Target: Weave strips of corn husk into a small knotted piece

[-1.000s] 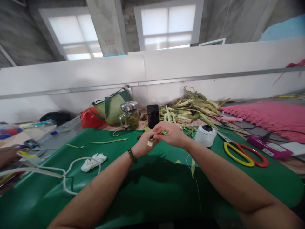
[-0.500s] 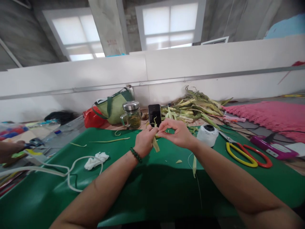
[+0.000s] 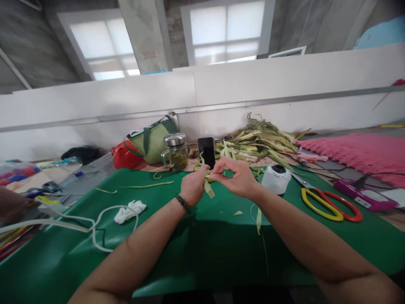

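Over the middle of the green mat, my left hand [image 3: 192,186] is closed around a pale green corn husk strip [image 3: 209,189], whose broad end hangs below the fingers. A green bead bracelet is on that wrist. My right hand [image 3: 236,176] meets it from the right, thumb and forefinger pinched at the husk; whatever lies between those fingertips is too small to make out. Just behind the hands a dark phone [image 3: 206,148] stands upright. Right of my right hand sits a white spool of thread [image 3: 276,179]. A loose husk piece [image 3: 258,220] lies under my right forearm.
Scissors [image 3: 329,206] with yellow and red handles lie right, near a purple glue gun [image 3: 363,195]. A husk pile [image 3: 265,137] is behind. A glass mug [image 3: 175,154], green bag [image 3: 155,141], white cable [image 3: 95,230] and crumpled tissue [image 3: 130,212] are left. Another person's hand [image 3: 12,204] shows far left.
My left hand has turned a little, and the husk end has swung slightly right. My right hand keeps its pinch. The other person's hand at far left has shifted.
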The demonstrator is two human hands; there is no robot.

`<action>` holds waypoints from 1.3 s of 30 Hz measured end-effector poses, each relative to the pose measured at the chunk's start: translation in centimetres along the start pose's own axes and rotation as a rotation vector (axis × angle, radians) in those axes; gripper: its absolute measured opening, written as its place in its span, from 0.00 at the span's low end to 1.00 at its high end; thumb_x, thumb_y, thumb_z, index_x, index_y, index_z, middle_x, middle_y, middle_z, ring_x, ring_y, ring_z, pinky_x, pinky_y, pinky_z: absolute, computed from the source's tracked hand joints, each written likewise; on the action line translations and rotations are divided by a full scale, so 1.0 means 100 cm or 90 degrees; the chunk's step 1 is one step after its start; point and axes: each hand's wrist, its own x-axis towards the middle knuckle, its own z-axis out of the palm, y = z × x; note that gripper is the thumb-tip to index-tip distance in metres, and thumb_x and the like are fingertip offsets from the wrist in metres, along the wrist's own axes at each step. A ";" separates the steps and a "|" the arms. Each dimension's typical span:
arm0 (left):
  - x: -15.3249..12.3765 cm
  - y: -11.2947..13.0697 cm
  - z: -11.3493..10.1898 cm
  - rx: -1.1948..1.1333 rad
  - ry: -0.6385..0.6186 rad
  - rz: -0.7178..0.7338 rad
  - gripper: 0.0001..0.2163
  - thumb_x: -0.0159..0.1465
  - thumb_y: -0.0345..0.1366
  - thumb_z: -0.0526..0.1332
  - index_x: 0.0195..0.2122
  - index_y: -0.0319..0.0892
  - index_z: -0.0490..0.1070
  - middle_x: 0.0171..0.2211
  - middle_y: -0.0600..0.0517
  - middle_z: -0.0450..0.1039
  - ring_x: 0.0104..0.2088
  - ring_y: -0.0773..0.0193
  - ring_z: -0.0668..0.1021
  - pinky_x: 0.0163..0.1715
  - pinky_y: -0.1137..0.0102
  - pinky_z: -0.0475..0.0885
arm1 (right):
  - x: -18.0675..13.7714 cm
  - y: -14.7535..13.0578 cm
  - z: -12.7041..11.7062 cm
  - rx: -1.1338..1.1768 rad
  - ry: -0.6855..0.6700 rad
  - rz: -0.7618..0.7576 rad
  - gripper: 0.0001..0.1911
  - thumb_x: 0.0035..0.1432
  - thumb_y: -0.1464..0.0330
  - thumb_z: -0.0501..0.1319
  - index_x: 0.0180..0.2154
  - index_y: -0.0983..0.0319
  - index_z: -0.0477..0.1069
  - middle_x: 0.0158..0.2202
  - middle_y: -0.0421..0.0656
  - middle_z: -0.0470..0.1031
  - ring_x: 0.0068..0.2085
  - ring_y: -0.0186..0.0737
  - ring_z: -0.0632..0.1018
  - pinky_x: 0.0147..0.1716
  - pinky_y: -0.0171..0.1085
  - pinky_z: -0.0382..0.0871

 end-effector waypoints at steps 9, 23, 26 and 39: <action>0.002 0.006 0.002 0.069 -0.084 0.008 0.11 0.66 0.32 0.48 0.47 0.39 0.63 0.36 0.44 0.76 0.37 0.55 0.78 0.33 0.67 0.69 | -0.003 -0.003 0.006 -0.009 -0.031 -0.056 0.06 0.53 0.74 0.60 0.25 0.61 0.67 0.25 0.38 0.70 0.28 0.31 0.71 0.28 0.31 0.66; 0.010 -0.009 0.015 -0.559 0.115 0.087 0.13 0.65 0.45 0.50 0.35 0.40 0.65 0.26 0.53 0.67 0.28 0.65 0.70 0.30 0.71 0.65 | 0.006 0.037 0.003 -0.014 -0.100 0.223 0.15 0.58 0.59 0.55 0.33 0.64 0.70 0.29 0.43 0.73 0.30 0.35 0.72 0.29 0.33 0.65; 0.011 -0.011 0.014 -0.629 0.090 0.075 0.15 0.63 0.48 0.53 0.36 0.40 0.66 0.22 0.55 0.63 0.25 0.68 0.67 0.26 0.73 0.63 | 0.006 0.042 0.005 0.034 -0.149 0.270 0.15 0.52 0.59 0.59 0.29 0.65 0.70 0.22 0.39 0.69 0.24 0.31 0.67 0.23 0.31 0.60; 0.013 -0.014 0.010 -0.800 0.046 -0.039 0.15 0.55 0.46 0.61 0.32 0.38 0.67 0.17 0.59 0.62 0.16 0.73 0.64 0.17 0.76 0.61 | 0.008 0.052 -0.021 -0.032 -0.254 0.248 0.10 0.54 0.64 0.58 0.26 0.64 0.67 0.20 0.38 0.70 0.22 0.30 0.69 0.22 0.29 0.59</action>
